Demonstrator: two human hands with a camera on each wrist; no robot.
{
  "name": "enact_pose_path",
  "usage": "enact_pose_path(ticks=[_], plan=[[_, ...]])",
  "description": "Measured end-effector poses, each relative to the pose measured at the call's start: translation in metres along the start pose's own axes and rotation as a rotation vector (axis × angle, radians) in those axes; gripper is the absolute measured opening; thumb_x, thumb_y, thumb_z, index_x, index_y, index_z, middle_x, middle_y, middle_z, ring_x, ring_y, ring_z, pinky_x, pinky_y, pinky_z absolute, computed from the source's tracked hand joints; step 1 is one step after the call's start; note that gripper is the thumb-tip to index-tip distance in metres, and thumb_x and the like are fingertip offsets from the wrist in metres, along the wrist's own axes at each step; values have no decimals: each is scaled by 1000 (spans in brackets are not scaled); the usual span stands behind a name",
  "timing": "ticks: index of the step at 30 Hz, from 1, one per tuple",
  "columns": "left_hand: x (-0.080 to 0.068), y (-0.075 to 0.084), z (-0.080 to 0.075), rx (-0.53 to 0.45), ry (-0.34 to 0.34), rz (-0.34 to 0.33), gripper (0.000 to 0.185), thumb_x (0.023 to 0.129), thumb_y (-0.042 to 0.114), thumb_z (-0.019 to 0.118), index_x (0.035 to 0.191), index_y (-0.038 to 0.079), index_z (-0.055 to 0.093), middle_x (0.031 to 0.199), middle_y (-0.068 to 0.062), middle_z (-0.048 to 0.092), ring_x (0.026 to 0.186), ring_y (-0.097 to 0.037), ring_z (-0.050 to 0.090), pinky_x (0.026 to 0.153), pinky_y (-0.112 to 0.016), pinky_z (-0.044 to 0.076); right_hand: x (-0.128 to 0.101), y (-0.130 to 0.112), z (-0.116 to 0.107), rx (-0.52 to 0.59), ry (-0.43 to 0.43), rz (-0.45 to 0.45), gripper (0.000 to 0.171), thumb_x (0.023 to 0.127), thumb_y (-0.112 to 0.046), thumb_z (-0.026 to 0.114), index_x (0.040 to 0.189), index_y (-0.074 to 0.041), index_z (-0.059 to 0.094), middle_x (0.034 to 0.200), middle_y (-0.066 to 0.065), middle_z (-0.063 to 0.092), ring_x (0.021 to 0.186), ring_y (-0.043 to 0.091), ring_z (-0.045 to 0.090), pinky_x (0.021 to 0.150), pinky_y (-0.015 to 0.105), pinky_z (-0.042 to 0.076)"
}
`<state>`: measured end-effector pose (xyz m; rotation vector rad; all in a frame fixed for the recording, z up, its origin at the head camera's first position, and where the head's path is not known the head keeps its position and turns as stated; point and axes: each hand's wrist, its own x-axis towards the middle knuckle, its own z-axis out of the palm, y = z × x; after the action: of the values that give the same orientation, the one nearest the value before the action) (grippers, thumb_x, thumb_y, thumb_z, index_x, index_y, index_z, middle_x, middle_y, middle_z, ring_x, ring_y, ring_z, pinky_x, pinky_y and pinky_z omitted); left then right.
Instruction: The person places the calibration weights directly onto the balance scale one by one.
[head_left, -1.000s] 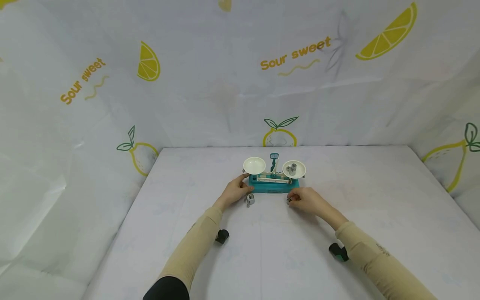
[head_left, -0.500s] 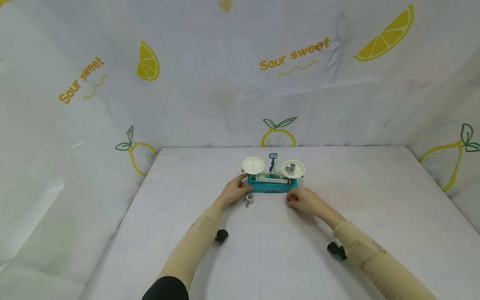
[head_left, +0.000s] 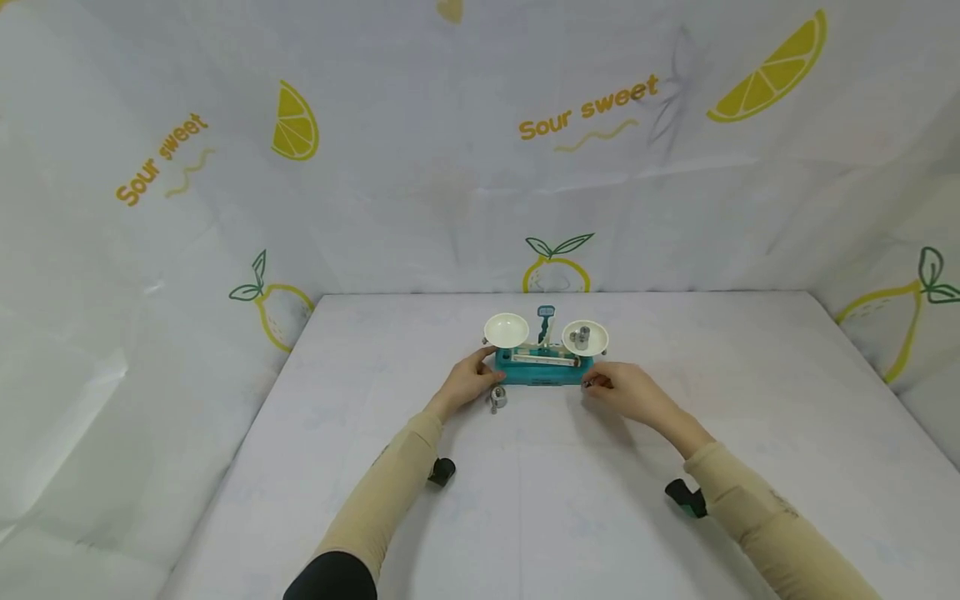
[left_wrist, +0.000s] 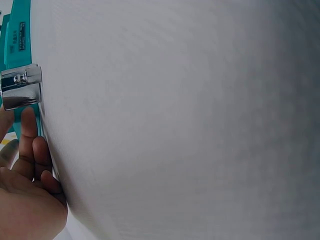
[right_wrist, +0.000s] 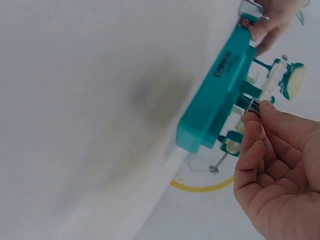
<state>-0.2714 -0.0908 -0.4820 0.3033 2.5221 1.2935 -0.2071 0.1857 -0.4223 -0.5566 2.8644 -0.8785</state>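
Observation:
A teal balance scale (head_left: 543, 376) stands on the table with two white pans. My left hand (head_left: 463, 383) holds the left end of its base, thumb in front and fingers behind. Between the thumb and fingers of my right hand (head_left: 630, 392) is a small metal weight (right_wrist: 254, 106), pinched off the table by the base's right front corner. Several metal weights (head_left: 581, 336) stand in the right pan (head_left: 597, 342); the left pan (head_left: 506, 330) holds nothing. Just in front of my left thumb sits shiny metal (left_wrist: 21, 92), seen as a weight with a smaller piece beside it in the head view.
The white-covered table (head_left: 517, 500) extends to both sides and in front of the scale. Behind it hangs a white curtain (head_left: 420, 183) printed with lemons. A black wrist camera (head_left: 442, 472) is by the left forearm, another (head_left: 686, 498) by the right.
My right hand has lifted the small weight and moved a little right and toward the scale. The left hand stays on the base, and the pans look the same.

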Motion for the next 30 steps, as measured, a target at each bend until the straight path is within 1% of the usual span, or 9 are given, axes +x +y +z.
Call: enact_pose_path(ticks=[6, 15, 17, 21, 26, 30], plan=[[1, -2, -1, -5, -1, 1, 58, 90, 33, 61, 142, 19, 39, 83, -2, 58, 73, -12, 50, 67, -24, 41, -1, -2, -16, 9, 81, -4, 17, 88, -10, 62, 101, 0, 65, 87, 10, 68, 79, 19, 62, 69, 34, 50], [0, -1, 0, -2, -1, 4, 58, 90, 34, 61, 142, 19, 39, 84, -3, 59, 74, -12, 50, 68, -24, 40, 8, -4, -30, -4, 170, 6, 19, 90, -10, 60, 105, 1, 65, 91, 14, 66, 82, 24, 60, 71, 38, 49], [-1, -1, 0, 2, -1, 3, 58, 90, 34, 61, 142, 19, 39, 84, -2, 58, 74, -12, 50, 68, -24, 41, 11, -5, -32, -10, 178, 13, 20, 90, -11, 60, 106, 1, 64, 91, 14, 65, 83, 25, 58, 71, 38, 48], [-1, -1, -1, 13, 0, 0, 58, 90, 33, 60, 142, 19, 39, 83, -2, 58, 73, -11, 50, 67, -24, 40, 17, -4, -34, -24, 184, 43, 22, 91, -12, 59, 108, 1, 63, 92, 15, 64, 81, 24, 54, 67, 33, 46], [-1, 0, -1, 13, 2, 7, 58, 90, 32, 60, 142, 18, 38, 82, -1, 57, 72, -11, 49, 66, -23, 40, 25, 0, -34, -17, 183, 71, 23, 91, -12, 58, 109, 2, 62, 95, 16, 64, 78, 24, 54, 62, 29, 44], [-1, 0, 0, 13, 2, 8, 58, 91, 32, 60, 142, 18, 38, 81, -1, 57, 72, -11, 49, 66, -23, 40, 29, 2, -34, -12, 180, 79, 24, 91, -11, 58, 110, 2, 62, 97, 17, 63, 78, 24, 54, 61, 28, 44]])
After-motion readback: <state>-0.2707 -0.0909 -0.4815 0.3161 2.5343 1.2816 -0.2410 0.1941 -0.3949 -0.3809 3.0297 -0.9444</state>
